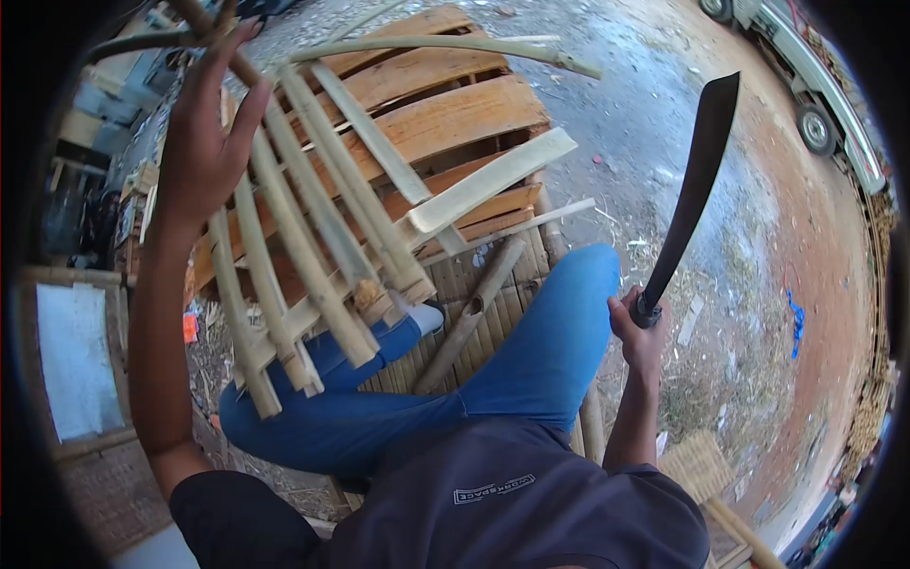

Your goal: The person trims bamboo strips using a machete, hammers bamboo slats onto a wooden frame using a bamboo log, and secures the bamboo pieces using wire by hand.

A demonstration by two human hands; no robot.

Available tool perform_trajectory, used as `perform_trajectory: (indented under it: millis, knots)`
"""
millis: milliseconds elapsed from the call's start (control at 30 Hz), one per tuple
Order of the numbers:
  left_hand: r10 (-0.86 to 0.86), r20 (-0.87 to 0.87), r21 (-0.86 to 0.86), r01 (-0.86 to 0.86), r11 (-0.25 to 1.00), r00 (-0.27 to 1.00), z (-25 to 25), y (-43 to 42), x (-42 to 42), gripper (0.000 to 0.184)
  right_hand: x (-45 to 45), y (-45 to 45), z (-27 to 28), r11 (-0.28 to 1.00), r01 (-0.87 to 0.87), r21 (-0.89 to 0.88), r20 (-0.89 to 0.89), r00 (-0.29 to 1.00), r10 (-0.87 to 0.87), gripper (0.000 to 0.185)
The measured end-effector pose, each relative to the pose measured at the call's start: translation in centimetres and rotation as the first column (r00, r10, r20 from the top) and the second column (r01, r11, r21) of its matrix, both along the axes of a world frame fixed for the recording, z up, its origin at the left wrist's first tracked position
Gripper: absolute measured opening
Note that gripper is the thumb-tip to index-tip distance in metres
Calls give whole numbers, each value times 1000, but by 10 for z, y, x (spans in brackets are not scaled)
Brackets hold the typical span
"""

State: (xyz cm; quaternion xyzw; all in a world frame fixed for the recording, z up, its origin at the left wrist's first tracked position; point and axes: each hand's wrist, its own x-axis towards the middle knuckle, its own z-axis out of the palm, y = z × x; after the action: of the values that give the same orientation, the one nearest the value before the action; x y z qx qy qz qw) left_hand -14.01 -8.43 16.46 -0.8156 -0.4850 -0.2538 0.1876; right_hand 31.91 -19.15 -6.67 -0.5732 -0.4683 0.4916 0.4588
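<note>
My right hand (639, 343) is wrapped round the dark handle of a machete (690, 194), its long curved blade pointing up and away from me. At the upper left, my raised left hand (204, 142) has its fingers stretched out and the thumb apart. It is beside a brown bamboo pole (242, 64); whether it touches the pole I cannot tell. Below that hand lies a frame of split bamboo slats (313, 242), resting partly over my bent leg. A wider pale bamboo strip (493, 185) crosses the frame's right side.
Behind the frame stands a stack of curved orange-brown wooden boards (455, 119). A cut bamboo tube (471, 318) lies on the bamboo slat seat (403, 365) between my legs. A truck (820, 85) is parked at the upper right. Blue plastic (796, 322) lies on the ground.
</note>
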Motion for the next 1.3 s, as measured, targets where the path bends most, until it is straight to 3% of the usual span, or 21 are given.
perform_trajectory:
  millis: [67, 167, 267, 333, 400, 467, 600, 667, 733, 800, 867, 933, 967, 1033, 1067, 1100, 1133, 1167, 1200, 1233, 1300]
  knots:
    - [96, 162, 44, -104, 994, 982, 11, -90, -5, 41, -27, -2, 36, 994, -107, 33, -147, 983, 111, 33]
    - [229, 251, 131, -268, 955, 941, 10, -222, 0, 35, -71, -22, 87, 953, -302, 7, -356, 890, 284, 30]
    - [225, 334, 357, -344, 869, 915, -39, -341, 17, 27, -107, -52, 111, 777, -619, 116, -449, 665, 597, 29]
    - [142, 500, 325, -337, 884, 854, -84, -386, 53, 26, -147, -77, 128, 620, -777, 107, -502, 496, 709, 30]
    - [333, 548, 52, -429, 902, 768, -113, -416, 83, 38, -200, -103, 157, 483, -868, 120, -325, 425, 845, 33]
    - [449, 596, -12, -551, 834, 666, -117, -418, 101, 49, -257, -127, 165, 246, -962, 123, -383, 183, 906, 36]
    - [553, 690, -114, -684, 721, 468, -142, -451, 95, 54, -354, -205, 158, 106, -939, 326, -318, -3, 948, 22]
    - [594, 716, -119, -775, 621, 366, -148, -470, 78, 51, -387, -237, 156, 26, -944, 328, -307, -80, 948, 33]
    - [623, 747, -121, -873, 472, 233, -156, -490, 57, 51, -414, -258, 149, -35, -906, 421, -41, -58, 997, 45]
    - [677, 735, -290, -915, 280, -26, -192, -527, 32, 52, -428, -271, 132, -129, -869, 478, 174, -50, 983, 62]
    - [611, 782, -319, -922, 222, -124, -205, -545, 6, 43, -434, -282, 110, -241, -823, 514, 335, -66, 940, 80]
    - [438, 897, -205, -931, 302, -55, -206, -541, -19, 31, -405, -254, 114, -322, -800, 506, 441, -81, 894, 84]
    - [619, 781, -197, -973, 119, -83, -201, -531, -28, 35, -388, -232, 116, -367, -793, 487, 477, -111, 872, 81]
    - [699, 714, -171, -980, 106, -49, -237, -534, -52, 36, -352, -177, 109, -398, -835, 379, 248, -323, 913, 67]
    - [734, 679, -153, -983, 100, -31, -261, -535, -64, 36, -329, -151, 95, -300, -903, 308, 17, -310, 951, 52]
    - [763, 643, -236, -965, 113, -68, -279, -534, -69, 39, -303, -124, 69, -173, -977, 128, -132, -190, 973, 40]
    - [830, 545, -321, -944, 74, -121, -293, -527, -71, 39, -276, -99, 40, 26, -991, -128, -375, 73, 924, 29]
    - [886, 435, -398, -917, 31, -159, -306, -518, -71, 39, -250, -88, -2, 357, -911, -208, -588, 408, 698, 19]
    - [932, 316, -462, -887, -15, -180, -321, -509, -71, 39, -232, -81, -31, 542, -693, -475, -652, 691, 313, 14]
    - [887, 459, -377, -914, 149, -45, -351, -502, -74, 43, -205, -71, -76, 553, -586, -593, -644, 757, 111, 23]
    - [979, 146, -547, -814, 198, 140, -414, -511, -87, 38, -186, -74, -130, 490, -395, -777, -542, 816, -200, 33]
